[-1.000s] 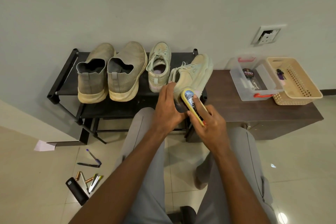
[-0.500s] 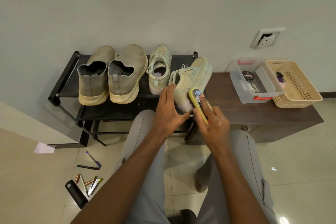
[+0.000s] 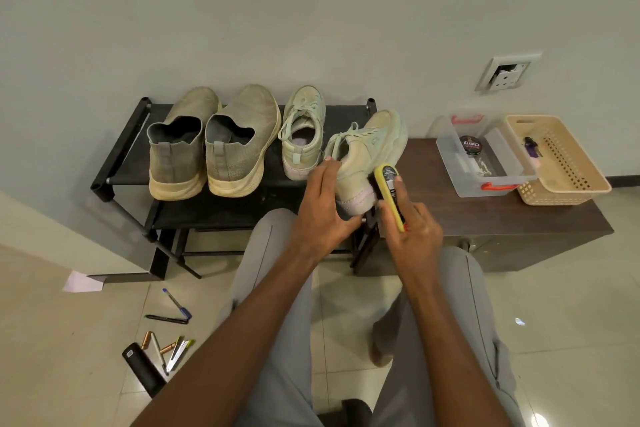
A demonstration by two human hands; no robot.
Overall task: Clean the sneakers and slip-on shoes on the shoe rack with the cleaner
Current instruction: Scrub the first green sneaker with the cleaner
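The left hand holds a pale green lace-up sneaker by its heel. The fingers are straight and close together along the shoe's side, and the thumb curls under the sole. The sneaker is tilted, with its toe pointing away, at the right end of the black metal shoe rack.

The right hand grips a flat yellow shoe cleaner with a dark label. The thumb and fingers pinch its long sides, and 1 finger lies flat along the label. The top end of the cleaner touches the back of the held sneaker, near the heel.

A second pale green sneaker sits flat on the rack, just beside the held one. To its left stand 2 tan knit slip-on shoes, side by side, heels toward the person.

Right of the rack is a dark brown wooden bench. On it sit a clear plastic box with red clips and a beige plastic basket with holes, touching each other. A round black tin lies in the clear box.

Some pens and markers lie on the tiled floor.
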